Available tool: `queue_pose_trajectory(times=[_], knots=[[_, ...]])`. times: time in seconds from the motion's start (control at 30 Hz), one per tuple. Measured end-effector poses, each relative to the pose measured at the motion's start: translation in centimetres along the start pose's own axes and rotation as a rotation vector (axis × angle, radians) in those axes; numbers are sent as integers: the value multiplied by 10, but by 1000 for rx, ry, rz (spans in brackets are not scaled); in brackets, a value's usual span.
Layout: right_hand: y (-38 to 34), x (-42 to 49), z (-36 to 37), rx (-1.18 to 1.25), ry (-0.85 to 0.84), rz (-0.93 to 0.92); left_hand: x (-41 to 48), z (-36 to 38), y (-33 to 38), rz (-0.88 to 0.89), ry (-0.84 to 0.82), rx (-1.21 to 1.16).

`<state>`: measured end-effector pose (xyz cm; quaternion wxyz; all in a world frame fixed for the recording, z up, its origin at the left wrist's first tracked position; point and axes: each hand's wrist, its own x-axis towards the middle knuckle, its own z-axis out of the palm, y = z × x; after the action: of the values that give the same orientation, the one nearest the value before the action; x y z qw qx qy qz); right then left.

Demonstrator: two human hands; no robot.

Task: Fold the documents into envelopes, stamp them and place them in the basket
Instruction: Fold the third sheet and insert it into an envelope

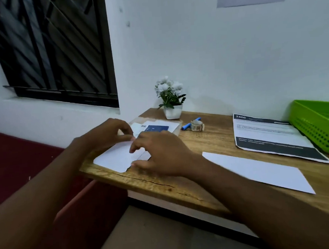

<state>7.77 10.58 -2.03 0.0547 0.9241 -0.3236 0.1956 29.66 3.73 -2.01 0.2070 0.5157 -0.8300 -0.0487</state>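
A white envelope (114, 158) lies at the left end of the wooden desk (163, 184). My left hand (106, 134) pinches its far edge between thumb and fingertips. My right hand (161, 153) rests on the envelope's right part, fingers bent down onto the paper and thumb at its near edge. A second white envelope (263, 171) lies flat to the right. A printed document (270, 135) with dark bands lies further back. The green basket (318, 126) stands at the right edge. A small stamp (196, 124) sits near the wall.
A stack of papers with a blue card (158, 127) lies behind my hands. A blue pen (188, 124) rests beside the stamp. A white pot of flowers (171, 102) stands at the wall. A barred window (55, 50) is on the left.
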Motion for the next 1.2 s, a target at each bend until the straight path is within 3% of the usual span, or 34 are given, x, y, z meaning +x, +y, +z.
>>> queue_pose_trajectory(times=[0.3, 0.53, 0.8, 0.93, 1.07, 1.2], knots=[[-27, 21, 34, -42, -49, 85, 14, -12, 7, 78, 233, 57], [-39, 5, 36, -113, 61, -48, 15, -9, 5, 86, 276, 28], [-47, -16, 27, -176, 65, -247, 16, -9, 6, 121, 361, 11], [-38, -32, 10, -16, 300, -178, 14, -11, 5, 144, 363, -12], [-12, -54, -22, 292, 630, 41, 9, -12, 6, 146, 325, -31], [14, -73, -55, 523, 820, 227, 3, -8, 9, 130, 315, -112]])
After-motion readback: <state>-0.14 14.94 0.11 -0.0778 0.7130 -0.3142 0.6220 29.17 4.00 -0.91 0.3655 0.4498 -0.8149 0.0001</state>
